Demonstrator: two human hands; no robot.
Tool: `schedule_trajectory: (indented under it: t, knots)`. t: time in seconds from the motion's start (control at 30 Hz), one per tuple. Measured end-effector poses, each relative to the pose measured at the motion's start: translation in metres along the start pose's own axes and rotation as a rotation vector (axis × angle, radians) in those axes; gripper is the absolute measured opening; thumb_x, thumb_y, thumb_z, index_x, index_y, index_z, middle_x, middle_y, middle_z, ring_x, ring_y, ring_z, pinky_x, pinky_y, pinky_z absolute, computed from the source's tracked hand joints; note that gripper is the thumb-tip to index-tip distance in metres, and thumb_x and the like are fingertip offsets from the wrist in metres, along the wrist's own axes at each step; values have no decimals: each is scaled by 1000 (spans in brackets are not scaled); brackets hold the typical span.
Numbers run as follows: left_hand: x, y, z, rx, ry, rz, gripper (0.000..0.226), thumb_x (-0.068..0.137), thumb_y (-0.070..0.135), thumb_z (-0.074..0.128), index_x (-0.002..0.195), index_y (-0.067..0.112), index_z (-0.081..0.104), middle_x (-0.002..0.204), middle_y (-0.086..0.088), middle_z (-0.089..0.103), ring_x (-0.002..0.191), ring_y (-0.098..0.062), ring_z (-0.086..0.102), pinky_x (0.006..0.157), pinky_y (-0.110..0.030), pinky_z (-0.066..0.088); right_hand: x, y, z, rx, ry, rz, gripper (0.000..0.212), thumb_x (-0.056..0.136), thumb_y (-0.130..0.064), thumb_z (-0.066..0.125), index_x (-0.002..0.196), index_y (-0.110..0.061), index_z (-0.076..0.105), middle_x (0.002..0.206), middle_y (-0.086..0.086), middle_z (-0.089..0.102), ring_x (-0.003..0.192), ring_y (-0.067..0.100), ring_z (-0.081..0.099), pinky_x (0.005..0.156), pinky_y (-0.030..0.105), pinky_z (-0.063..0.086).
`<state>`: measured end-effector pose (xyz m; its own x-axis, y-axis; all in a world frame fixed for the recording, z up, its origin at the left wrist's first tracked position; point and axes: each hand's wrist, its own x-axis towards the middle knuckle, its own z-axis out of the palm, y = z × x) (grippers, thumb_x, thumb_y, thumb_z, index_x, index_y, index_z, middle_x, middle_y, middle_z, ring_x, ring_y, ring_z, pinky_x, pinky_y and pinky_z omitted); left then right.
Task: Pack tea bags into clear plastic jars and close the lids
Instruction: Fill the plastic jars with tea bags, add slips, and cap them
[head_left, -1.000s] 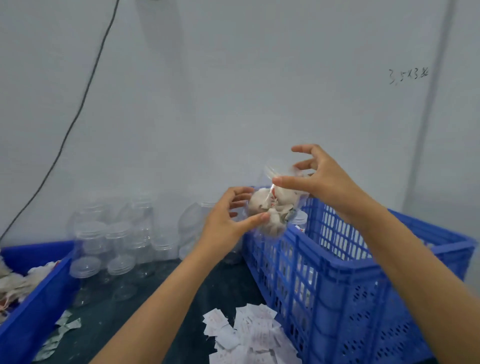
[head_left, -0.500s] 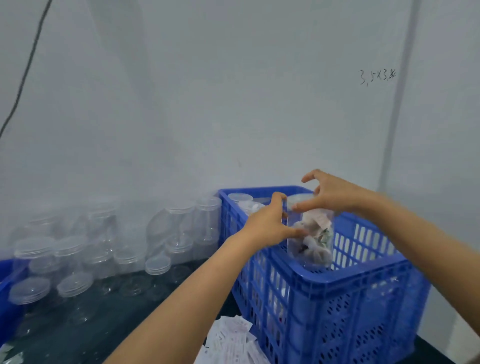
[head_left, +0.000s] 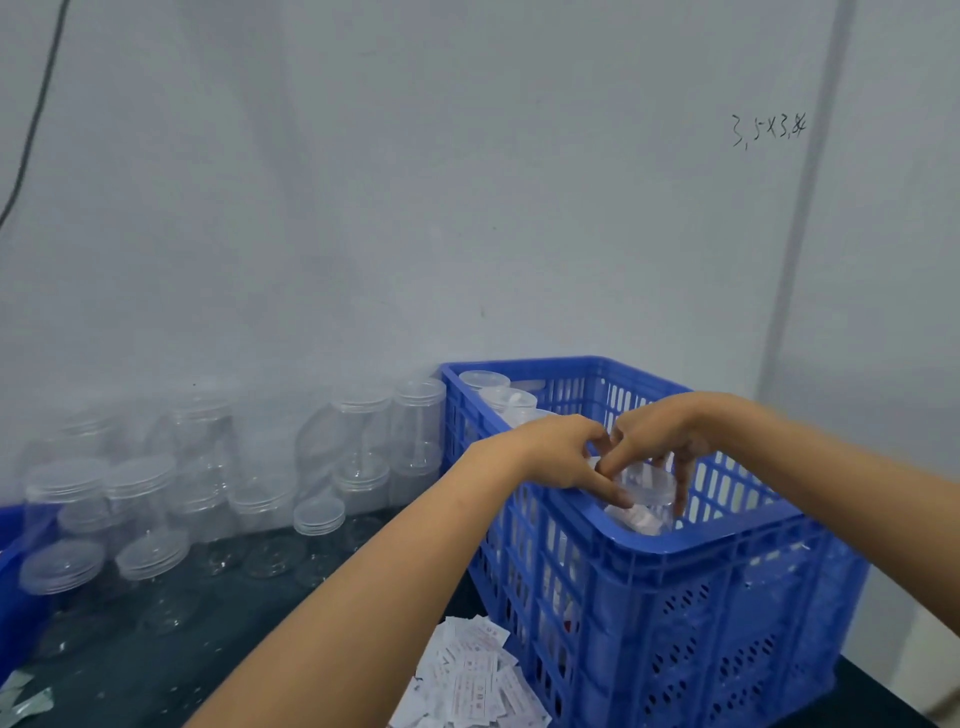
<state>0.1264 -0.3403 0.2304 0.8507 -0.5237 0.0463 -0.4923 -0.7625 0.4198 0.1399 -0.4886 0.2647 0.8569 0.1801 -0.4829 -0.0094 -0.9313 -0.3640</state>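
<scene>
A clear plastic jar filled with tea bags (head_left: 643, 503) sits low inside the blue crate (head_left: 691, 551), near its front wall. My left hand (head_left: 563, 454) and my right hand (head_left: 657, 441) both reach over the crate's rim and hold the jar's lid with curled fingers; my fingertips meet above it. Other lidded jars (head_left: 506, 397) stand at the crate's far end. The jar's lower body is hidden by the crate wall.
Many empty clear jars with lids (head_left: 218, 483) crowd the dark table (head_left: 218, 670) along the grey wall at left. A pile of white paper labels (head_left: 470, 680) lies beside the crate's front. A second blue crate's edge (head_left: 10, 587) shows at far left.
Both hands carried the filled jar from above the crate rim down into the crate. The view turned right, so the empty jars now sit farther left.
</scene>
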Motion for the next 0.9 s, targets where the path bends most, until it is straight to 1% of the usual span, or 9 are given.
schedule_trajectory:
  t: [0.17,0.3,0.37,0.43,0.5,0.57,0.63,0.8,0.9]
  knots:
    - [4,4,5,-18,-104,1,56,76,53,75,121,27,53,115,10,55,108,-16,54,92,-30,44,1,7,2,-83,-112,21,34,75,-35,78,98,-11,69,106,12,65,98,28,64,72,45,60]
    - [14,14,7,110,-272,-26,37,83,47,70,106,18,62,108,2,63,102,-19,59,93,-33,47,13,11,19,-143,-167,84,7,89,-22,63,94,-18,60,88,3,57,84,20,55,65,30,50]
    - [21,18,7,201,-351,-56,26,88,47,64,89,21,61,106,-2,62,103,-22,58,89,-32,44,20,11,30,-163,-176,125,15,96,-12,47,111,-14,49,83,5,46,72,17,45,61,23,41]
    - [26,20,7,278,-407,-99,27,91,45,60,96,19,60,117,-5,60,112,-25,55,89,-32,41,30,12,39,-193,-162,143,34,101,-6,33,134,-13,31,107,11,51,89,22,51,68,17,37]
    - [30,21,8,315,-486,-156,37,94,42,55,119,15,58,128,-5,56,118,-26,53,99,-36,41,35,11,45,-260,-156,152,36,102,-2,26,138,-2,25,146,17,32,121,21,39,83,19,26]
    - [33,21,10,327,-555,-211,44,95,41,51,129,14,55,132,-6,56,119,-26,54,106,-42,40,38,11,45,-303,-123,156,30,104,-7,28,123,14,37,146,15,31,123,19,35,92,24,29]
    - [36,21,13,344,-584,-253,46,95,40,49,131,13,55,133,-8,56,121,-26,54,107,-45,40,40,12,45,-299,-65,149,38,103,-12,36,136,7,41,149,16,37,136,27,38,105,32,33]
    - [36,22,18,352,-570,-279,43,96,33,48,131,10,56,136,-9,54,122,-27,53,105,-43,42,34,14,55,-312,-46,186,39,106,-21,22,141,-3,25,156,14,22,143,25,26,104,25,28]
    - [27,24,16,311,-479,-211,26,98,26,46,115,9,58,130,-12,57,105,-27,55,91,-37,43,31,10,58,-283,-69,218,48,106,-24,18,146,3,17,158,17,16,145,26,21,110,28,21]
